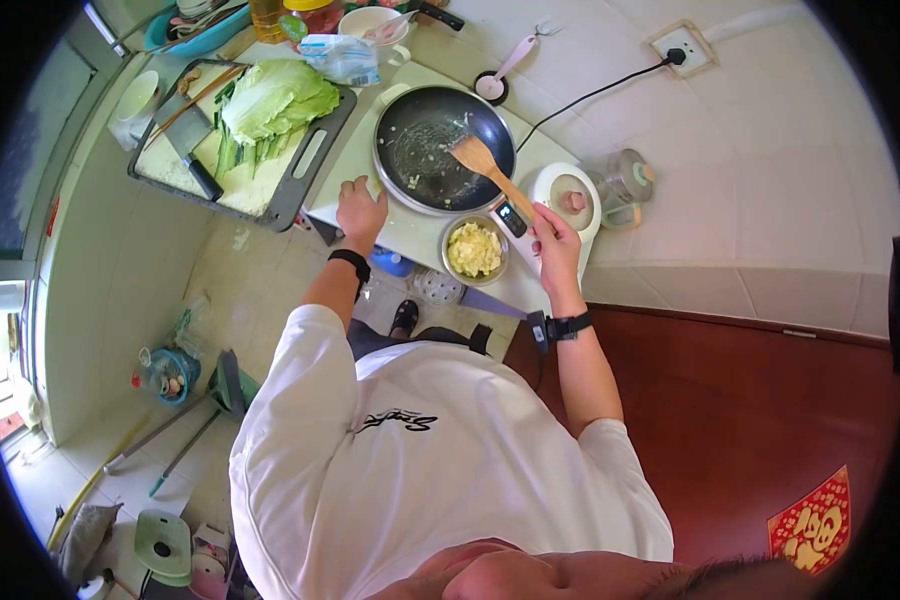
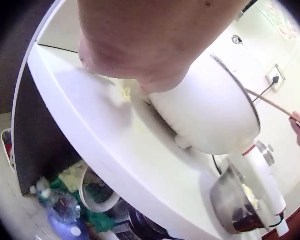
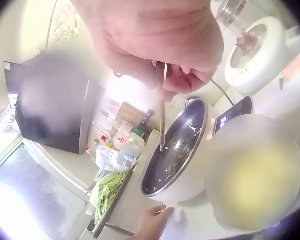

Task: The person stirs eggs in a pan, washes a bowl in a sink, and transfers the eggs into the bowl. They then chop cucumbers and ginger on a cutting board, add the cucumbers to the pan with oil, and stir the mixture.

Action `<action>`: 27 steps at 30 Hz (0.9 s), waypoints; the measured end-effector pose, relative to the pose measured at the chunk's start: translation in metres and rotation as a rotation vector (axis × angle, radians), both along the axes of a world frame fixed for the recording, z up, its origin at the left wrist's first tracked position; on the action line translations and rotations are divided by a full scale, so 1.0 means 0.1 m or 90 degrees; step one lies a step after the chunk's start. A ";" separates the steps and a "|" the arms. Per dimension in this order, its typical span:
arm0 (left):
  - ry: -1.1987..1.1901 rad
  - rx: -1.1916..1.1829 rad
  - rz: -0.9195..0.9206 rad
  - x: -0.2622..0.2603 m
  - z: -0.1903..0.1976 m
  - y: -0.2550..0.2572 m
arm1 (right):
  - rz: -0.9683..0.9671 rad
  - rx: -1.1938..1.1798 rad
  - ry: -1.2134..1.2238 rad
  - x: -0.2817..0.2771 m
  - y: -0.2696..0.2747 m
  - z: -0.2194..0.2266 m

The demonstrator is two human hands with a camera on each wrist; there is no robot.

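Note:
My right hand (image 1: 556, 243) grips the handle of a wooden spatula (image 1: 477, 157), whose blade rests inside the dark pan (image 1: 420, 150). Small pale bits lie on the pan's oily bottom. Beside the pan's left side, my left hand (image 1: 362, 212) is at the white counter with relaxed fingers, holding no tool; in the left wrist view its fingertips are hidden behind the hand (image 2: 135, 75), near a small yellow scrap (image 2: 126, 93). A metal bowl of yellow pieces (image 1: 474, 250) stands just below the pan. The right wrist view shows the spatula (image 3: 162, 125) in my right hand (image 3: 165, 55).
Left of the pan, a cutting board (image 1: 288, 190) holds leafy cabbage (image 1: 275, 100) and a cleaver (image 1: 185, 135). A white appliance (image 1: 588, 215) with a display sits to the right, near a glass kettle (image 1: 625, 178). A black cord (image 1: 595, 95) runs to the wall socket.

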State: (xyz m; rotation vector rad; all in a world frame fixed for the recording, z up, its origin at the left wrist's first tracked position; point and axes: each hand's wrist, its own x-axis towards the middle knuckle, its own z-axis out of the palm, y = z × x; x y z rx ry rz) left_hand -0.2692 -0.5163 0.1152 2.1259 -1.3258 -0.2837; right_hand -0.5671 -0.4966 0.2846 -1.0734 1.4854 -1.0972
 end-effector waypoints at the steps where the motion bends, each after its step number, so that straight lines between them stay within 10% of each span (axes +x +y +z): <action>1: 0.005 -0.008 -0.004 0.02 -0.01 -0.07 | -0.004 -0.008 0.005 -0.04 0.05 0.04; 11: 0.101 0.064 -0.051 0.20 -0.12 0.09 | -0.078 -0.003 -0.018 -0.32 0.24 0.05; 15: 0.383 0.010 -0.122 -0.36 0.18 0.61 | -0.080 -0.002 -0.046 -0.38 0.25 0.04; 21: 0.237 0.031 -0.376 -1.03 0.61 0.86 | -0.071 -0.005 -0.067 -0.49 0.26 0.01; 27: 0.041 -0.003 -0.136 -0.22 0.24 0.52 | -0.093 -0.030 -0.084 -0.58 0.33 -0.02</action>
